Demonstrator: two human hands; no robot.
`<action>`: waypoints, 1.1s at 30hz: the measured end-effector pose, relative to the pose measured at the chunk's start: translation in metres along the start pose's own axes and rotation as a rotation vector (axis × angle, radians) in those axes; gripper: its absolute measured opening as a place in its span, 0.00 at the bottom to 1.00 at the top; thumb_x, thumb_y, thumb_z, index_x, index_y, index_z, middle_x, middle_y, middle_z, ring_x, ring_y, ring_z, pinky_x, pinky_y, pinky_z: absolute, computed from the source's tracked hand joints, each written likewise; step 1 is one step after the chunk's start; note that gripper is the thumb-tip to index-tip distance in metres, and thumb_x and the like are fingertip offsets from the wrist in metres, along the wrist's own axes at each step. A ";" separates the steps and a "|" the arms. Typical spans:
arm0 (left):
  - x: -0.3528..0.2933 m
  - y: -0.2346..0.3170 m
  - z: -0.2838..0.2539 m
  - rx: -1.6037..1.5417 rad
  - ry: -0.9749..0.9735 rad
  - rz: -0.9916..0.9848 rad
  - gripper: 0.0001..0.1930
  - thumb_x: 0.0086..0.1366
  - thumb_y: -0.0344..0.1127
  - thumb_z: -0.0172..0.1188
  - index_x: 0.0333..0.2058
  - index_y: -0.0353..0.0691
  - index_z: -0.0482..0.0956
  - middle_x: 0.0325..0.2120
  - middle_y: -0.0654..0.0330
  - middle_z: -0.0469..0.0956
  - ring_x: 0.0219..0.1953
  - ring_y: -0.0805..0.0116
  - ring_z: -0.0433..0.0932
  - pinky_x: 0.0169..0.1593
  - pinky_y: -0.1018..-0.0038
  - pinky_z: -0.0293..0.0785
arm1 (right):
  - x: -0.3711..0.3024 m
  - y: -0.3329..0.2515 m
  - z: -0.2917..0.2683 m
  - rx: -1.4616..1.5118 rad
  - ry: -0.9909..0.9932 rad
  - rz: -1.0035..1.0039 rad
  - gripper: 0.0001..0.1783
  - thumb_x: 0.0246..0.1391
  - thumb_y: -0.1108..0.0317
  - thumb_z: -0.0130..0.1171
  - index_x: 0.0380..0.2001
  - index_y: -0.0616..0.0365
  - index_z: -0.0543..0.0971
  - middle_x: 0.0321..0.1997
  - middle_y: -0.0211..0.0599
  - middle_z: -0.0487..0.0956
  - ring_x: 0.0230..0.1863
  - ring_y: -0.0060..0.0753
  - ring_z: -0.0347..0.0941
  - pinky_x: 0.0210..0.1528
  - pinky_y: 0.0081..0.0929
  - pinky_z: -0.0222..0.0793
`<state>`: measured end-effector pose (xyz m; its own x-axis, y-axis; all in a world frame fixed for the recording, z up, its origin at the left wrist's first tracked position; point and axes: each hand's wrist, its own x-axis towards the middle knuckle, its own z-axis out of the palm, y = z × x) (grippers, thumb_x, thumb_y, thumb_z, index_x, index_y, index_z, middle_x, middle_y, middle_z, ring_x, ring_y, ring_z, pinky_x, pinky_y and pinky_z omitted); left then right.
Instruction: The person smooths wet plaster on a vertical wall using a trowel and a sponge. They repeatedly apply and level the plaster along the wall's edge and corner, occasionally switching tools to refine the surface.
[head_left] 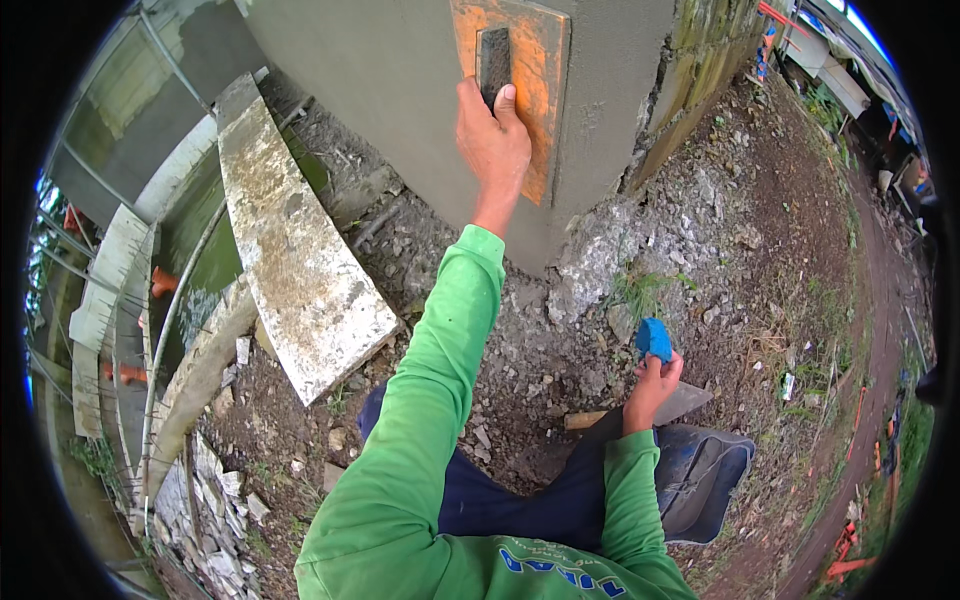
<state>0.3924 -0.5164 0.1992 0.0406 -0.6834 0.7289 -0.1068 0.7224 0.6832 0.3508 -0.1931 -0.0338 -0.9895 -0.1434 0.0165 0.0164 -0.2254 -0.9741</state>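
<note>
My left hand (pixel 493 143) is closed around the dark handle of an orange plastering float (pixel 538 95). The float's face lies flat against the grey plastered wall (pixel 370 75), close to its corner. Lower and to the right, my right hand (pixel 655 385) pinches a small blue sponge (pixel 653 340) between thumb and fingers, held up off the ground. Just below that hand, a trowel with a grey blade (pixel 684 403) and wooden handle (pixel 585 420) is partly hidden by my arm and leg.
A dark tub (pixel 705 485) sits beside my right forearm. On the left, a long mortar-stained plank (pixel 290 245) slopes over the ground near a pool of greenish water (pixel 205 240). Rubble (pixel 690 225) lines the wall's base. Broken tile pieces (pixel 215 515) lie lower left.
</note>
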 end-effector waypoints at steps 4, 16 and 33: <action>-0.113 -0.082 0.000 0.072 0.037 -0.101 0.16 0.70 0.36 0.56 0.51 0.33 0.68 0.39 0.42 0.76 0.41 0.42 0.76 0.45 0.59 0.71 | -0.003 0.003 0.004 0.033 -0.029 -0.002 0.06 0.58 0.74 0.56 0.39 0.56 0.71 0.33 0.26 0.72 0.29 0.16 0.68 0.29 0.16 0.63; 0.021 0.013 0.002 -0.003 0.084 0.034 0.15 0.69 0.37 0.58 0.45 0.32 0.66 0.32 0.46 0.76 0.34 0.45 0.75 0.41 0.57 0.70 | -0.002 -0.003 0.003 0.016 -0.003 0.046 0.08 0.58 0.75 0.54 0.41 0.56 0.70 0.31 0.25 0.70 0.30 0.15 0.65 0.30 0.16 0.61; -0.216 -0.173 -0.162 -0.926 0.161 -1.096 0.18 0.72 0.31 0.51 0.59 0.38 0.66 0.30 0.59 0.78 0.27 0.68 0.77 0.31 0.71 0.77 | -0.016 -0.038 0.084 0.328 -0.689 0.525 0.15 0.63 0.65 0.57 0.50 0.57 0.72 0.46 0.41 0.76 0.33 0.25 0.72 0.26 0.23 0.70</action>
<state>0.5632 -0.4761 -0.0694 -0.2057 -0.9544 -0.2163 0.7186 -0.2974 0.6286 0.3782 -0.2634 0.0223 -0.5419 -0.8217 -0.1764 0.5822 -0.2158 -0.7839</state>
